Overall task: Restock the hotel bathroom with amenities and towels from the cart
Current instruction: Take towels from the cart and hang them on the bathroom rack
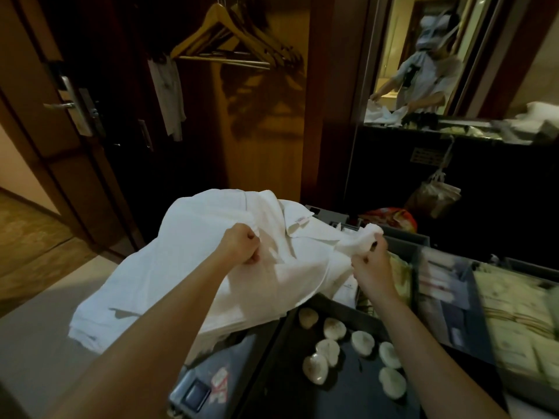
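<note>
A large white towel (193, 255) is spread in the air over the left end of the cart (444, 246). My left hand (242, 246) is a closed fist gripping a fold near the towel's middle. Bunched cloth at the towel's right edge is pinched in my right hand (370, 261). Part of the towel hangs down over a stack of folded white linen (90, 328) on the cart's left side. A small label (300, 220) shows near the towel's top seam.
A dark tray (348, 394) below my arms holds several round wrapped soaps (332, 328). Bins with boxed amenities (514, 322) sit at the right. An open closet with wooden hangers (230, 37) is ahead, a door (69, 104) at the left, a mirror (429, 55) at the upper right.
</note>
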Action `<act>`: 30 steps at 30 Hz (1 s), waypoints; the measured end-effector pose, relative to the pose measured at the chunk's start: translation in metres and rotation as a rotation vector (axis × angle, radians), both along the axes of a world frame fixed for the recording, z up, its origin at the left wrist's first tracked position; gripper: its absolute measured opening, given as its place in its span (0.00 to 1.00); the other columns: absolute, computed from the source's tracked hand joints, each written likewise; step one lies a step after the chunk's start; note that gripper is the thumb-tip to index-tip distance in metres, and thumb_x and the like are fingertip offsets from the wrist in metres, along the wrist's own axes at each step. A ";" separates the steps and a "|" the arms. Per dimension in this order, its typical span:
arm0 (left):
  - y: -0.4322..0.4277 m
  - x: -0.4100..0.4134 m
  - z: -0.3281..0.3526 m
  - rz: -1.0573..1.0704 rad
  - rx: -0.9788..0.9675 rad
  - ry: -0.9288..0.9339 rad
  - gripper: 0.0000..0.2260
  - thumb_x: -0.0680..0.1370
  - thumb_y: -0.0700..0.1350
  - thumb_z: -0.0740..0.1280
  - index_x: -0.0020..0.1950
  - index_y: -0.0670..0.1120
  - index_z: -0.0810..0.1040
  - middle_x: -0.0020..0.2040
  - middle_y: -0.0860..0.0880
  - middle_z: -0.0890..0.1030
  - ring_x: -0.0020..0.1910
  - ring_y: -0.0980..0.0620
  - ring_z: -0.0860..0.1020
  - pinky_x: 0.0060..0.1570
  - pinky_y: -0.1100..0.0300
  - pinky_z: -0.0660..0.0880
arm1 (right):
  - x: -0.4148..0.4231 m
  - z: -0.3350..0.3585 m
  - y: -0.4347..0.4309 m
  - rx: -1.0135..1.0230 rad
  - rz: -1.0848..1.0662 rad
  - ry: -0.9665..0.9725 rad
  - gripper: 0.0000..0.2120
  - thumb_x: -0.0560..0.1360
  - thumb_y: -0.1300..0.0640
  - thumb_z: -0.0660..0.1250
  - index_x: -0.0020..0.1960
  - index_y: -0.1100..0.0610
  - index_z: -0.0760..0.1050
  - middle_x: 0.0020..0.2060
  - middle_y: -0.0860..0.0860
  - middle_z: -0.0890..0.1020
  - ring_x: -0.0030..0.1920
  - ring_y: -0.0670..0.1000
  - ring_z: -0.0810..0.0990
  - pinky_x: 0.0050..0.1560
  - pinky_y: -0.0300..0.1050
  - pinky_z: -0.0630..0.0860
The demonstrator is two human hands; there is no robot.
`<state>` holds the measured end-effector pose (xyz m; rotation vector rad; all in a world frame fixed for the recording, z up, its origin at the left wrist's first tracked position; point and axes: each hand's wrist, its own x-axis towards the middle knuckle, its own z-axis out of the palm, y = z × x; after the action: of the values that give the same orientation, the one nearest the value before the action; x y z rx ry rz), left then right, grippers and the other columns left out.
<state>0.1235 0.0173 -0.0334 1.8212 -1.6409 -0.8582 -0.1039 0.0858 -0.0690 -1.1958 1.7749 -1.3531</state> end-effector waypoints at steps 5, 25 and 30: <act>0.013 0.013 0.000 -0.057 -0.105 0.032 0.07 0.79 0.37 0.59 0.42 0.42 0.75 0.34 0.44 0.80 0.31 0.50 0.79 0.32 0.63 0.77 | 0.034 0.014 0.006 0.022 0.234 0.180 0.09 0.77 0.60 0.61 0.57 0.52 0.72 0.45 0.51 0.76 0.43 0.48 0.75 0.40 0.39 0.72; 0.053 0.092 -0.028 -0.083 -0.370 -0.698 0.31 0.72 0.63 0.40 0.68 0.51 0.66 0.65 0.49 0.72 0.63 0.45 0.68 0.60 0.52 0.63 | 0.082 0.001 -0.011 0.156 0.693 0.254 0.17 0.76 0.64 0.61 0.62 0.50 0.74 0.29 0.47 0.63 0.28 0.44 0.64 0.34 0.35 0.63; 0.006 0.108 -0.014 -0.046 -0.403 -0.406 0.13 0.79 0.52 0.57 0.59 0.47 0.73 0.45 0.49 0.80 0.44 0.50 0.76 0.40 0.57 0.71 | 0.086 0.025 -0.051 0.164 0.563 0.279 0.09 0.77 0.57 0.61 0.49 0.47 0.78 0.44 0.49 0.79 0.39 0.47 0.76 0.40 0.40 0.72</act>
<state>0.2319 0.0235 -0.0469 1.7429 -1.9363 -0.1493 -0.0182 0.0350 -0.0441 -1.6875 1.5165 -0.7303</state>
